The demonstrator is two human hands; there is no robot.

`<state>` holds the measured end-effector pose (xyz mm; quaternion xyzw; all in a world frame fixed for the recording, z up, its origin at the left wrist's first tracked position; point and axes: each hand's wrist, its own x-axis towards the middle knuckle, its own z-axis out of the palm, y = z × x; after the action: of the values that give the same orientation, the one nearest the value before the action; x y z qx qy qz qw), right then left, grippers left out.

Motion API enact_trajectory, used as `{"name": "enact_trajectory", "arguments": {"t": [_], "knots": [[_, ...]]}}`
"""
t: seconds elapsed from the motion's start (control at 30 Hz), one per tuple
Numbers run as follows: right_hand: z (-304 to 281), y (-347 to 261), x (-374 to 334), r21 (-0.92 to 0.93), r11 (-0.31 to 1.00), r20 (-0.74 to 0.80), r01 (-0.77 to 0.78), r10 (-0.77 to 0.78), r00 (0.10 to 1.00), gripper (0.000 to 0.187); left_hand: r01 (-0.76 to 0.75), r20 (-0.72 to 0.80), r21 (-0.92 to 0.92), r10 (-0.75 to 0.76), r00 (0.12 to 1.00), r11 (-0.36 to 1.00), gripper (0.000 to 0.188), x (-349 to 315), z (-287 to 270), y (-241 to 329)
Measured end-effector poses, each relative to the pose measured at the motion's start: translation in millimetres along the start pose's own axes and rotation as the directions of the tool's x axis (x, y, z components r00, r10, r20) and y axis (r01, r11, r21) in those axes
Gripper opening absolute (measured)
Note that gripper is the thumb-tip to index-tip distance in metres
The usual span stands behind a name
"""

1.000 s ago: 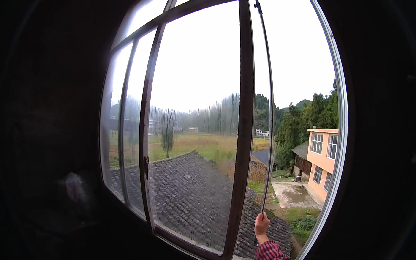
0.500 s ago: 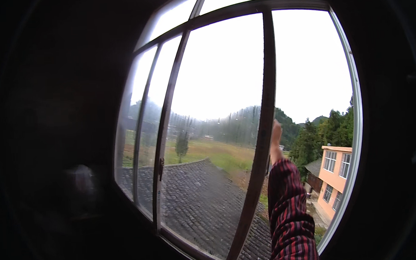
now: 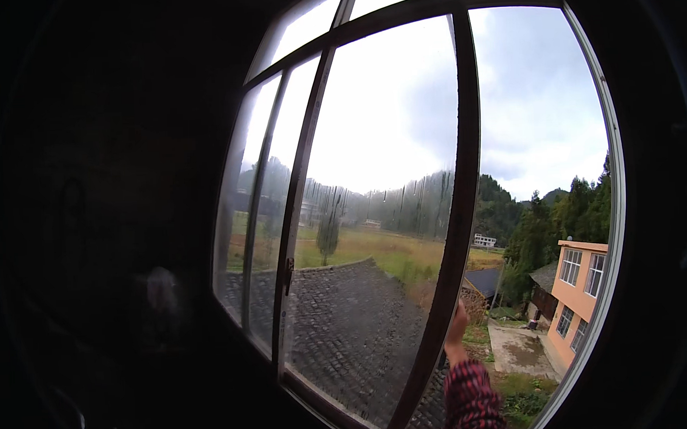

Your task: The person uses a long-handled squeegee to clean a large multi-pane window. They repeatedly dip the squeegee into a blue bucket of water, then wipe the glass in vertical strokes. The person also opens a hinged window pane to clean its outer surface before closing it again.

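Observation:
My right arm, in a red-and-black striped sleeve, comes up from the lower edge through the opening at the right of the window. My right hand (image 3: 457,331) is on the outer side, against the dark upright (image 3: 460,210) of the sliding sash. Its fingers are hidden behind that upright, so I cannot tell what they hold. The sash's glass pane (image 3: 381,213) carries streaks and haze. A small latch (image 3: 289,275) sits on its left upright. My left hand cannot be made out; only a skin-coloured sliver shows at the bottom edge.
The window frame's right side (image 3: 613,167) bounds the opening, with a crossbar (image 3: 404,14) above. Outside lie a grey tiled roof (image 3: 339,313), grass, trees and an orange building (image 3: 577,282). The room around the window is very dark.
My right hand has come down along the outer side of the upright, and less of the sleeve shows. The whole window has shifted slightly right in the view.

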<state>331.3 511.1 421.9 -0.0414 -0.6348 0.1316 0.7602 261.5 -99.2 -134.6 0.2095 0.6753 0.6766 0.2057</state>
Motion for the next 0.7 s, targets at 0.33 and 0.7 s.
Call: {"name": "enact_trajectory", "arguments": {"t": [0.33,0.7], "knots": [[-31.6,13.1,-132.3,-0.01,0.994,0.132,-0.112,0.112,0.985,0.022,-0.003,-0.055,0.002,0.004,0.998,1.0,0.018,-0.2,-7.5,-4.6],[120.1,-10.8,210.5,0.101,0.994,0.191,-0.031,0.012,0.982,0.019,-0.007,-0.129,0.016,0.009,0.992,1.0,0.016,-10.4,-7.9,0.3]]}}
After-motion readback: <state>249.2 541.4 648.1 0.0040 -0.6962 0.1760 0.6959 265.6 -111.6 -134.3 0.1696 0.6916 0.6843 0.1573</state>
